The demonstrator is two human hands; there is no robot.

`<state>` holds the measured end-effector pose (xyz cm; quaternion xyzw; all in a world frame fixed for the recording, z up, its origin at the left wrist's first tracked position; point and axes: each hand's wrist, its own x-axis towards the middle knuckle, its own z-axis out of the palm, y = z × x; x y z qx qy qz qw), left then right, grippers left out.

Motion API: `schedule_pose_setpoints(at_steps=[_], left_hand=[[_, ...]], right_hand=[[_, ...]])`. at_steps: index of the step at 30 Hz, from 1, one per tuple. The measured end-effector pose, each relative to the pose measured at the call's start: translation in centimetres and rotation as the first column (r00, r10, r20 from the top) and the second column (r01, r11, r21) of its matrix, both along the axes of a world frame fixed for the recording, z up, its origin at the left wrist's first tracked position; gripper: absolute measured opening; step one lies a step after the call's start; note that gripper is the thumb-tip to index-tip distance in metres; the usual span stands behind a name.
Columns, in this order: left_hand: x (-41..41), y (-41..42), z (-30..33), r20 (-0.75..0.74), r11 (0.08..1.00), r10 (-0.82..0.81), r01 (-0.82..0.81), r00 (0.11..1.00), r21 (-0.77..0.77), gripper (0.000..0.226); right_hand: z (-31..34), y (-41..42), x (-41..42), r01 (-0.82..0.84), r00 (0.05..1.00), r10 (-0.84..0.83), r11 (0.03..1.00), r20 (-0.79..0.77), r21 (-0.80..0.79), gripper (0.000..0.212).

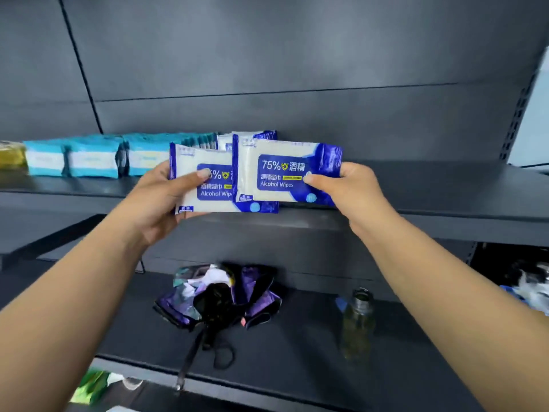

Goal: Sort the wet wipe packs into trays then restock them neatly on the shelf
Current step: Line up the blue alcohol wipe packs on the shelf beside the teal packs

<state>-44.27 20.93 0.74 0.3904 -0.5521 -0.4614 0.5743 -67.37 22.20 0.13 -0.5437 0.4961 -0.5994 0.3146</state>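
Observation:
Two blue-and-white alcohol wipe packs are held upright at the front of the dark shelf point(430, 185). My left hand point(160, 197) grips the left pack point(205, 179) by its left edge, thumb across the front. My right hand point(344, 185) pinches the right pack point(285, 171) by its right end; this pack overlaps the left one. Behind them more blue-and-white packs point(255, 136) stand on the shelf. A row of teal-and-white wipe packs point(89, 159) fills the shelf to the left.
A yellow pack point(12, 154) sits at the shelf's far left. On the lower shelf lie a folded purple umbrella point(219, 292) and a glass bottle point(358, 319). Something green point(92, 385) shows at the bottom left. Blurred items point(531, 286) lie at the right edge.

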Motion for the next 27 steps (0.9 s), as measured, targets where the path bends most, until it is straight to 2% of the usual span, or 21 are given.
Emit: schedule_pose_setpoints(at_steps=[3, 5, 8, 10, 13, 17, 20, 22, 27], left_hand=[[2.0, -4.5, 0.5, -0.052, 0.997, 0.033, -0.037, 0.998, -0.067, 0.015], [3.6, -7.7, 0.6, -0.033, 0.972, 0.196, -0.198, 0.98, -0.129, 0.02], [5.9, -11.6, 0.1, 0.155, 0.841, 0.517, -0.466, 0.842, -0.276, 0.029], [6.7, -13.3, -0.5, 0.176, 0.78, 0.605, -0.533, 0.776, -0.327, 0.03], [6.7, -14.7, -1.7, 0.217, 0.734, 0.664, -0.568, 0.716, -0.373, 0.031], [6.6, -15.4, -2.5, 0.192, 0.68, 0.712, -0.596, 0.675, -0.427, 0.026], [6.7, -15.3, -3.0, 0.167, 0.651, 0.735, -0.616, 0.657, -0.444, 0.021], [6.7, -15.2, -3.2, 0.163, 0.641, 0.744, -0.622, 0.648, -0.45, 0.02], [6.6, -15.3, -3.3, 0.171, 0.639, 0.75, -0.631, 0.64, -0.439, 0.019]], right_hand=[[1.3, -4.6, 2.1, 0.054, 0.998, -0.053, 0.997, -0.018, 0.047, 0.015], [1.9, -8.0, 3.1, 0.115, 0.993, -0.112, 0.991, -0.036, 0.073, 0.015], [2.1, -13.2, 3.8, 0.284, 0.954, -0.274, 0.956, -0.119, 0.078, 0.01], [2.3, -16.2, 4.3, 0.368, 0.92, -0.349, 0.926, -0.177, 0.09, 0.022], [2.6, -20.1, 5.2, 0.352, 0.931, -0.333, 0.928, -0.147, 0.123, 0.025], [2.5, -24.1, 6.9, 0.208, 0.977, -0.195, 0.959, -0.086, 0.194, 0.024], [1.4, -26.3, 7.9, 0.148, 0.986, -0.119, 0.949, -0.117, 0.28, 0.039], [0.9, -27.3, 7.9, 0.158, 0.984, -0.123, 0.941, -0.131, 0.298, 0.047], [0.6, -27.9, 7.4, 0.236, 0.969, -0.212, 0.947, -0.131, 0.217, 0.032]])
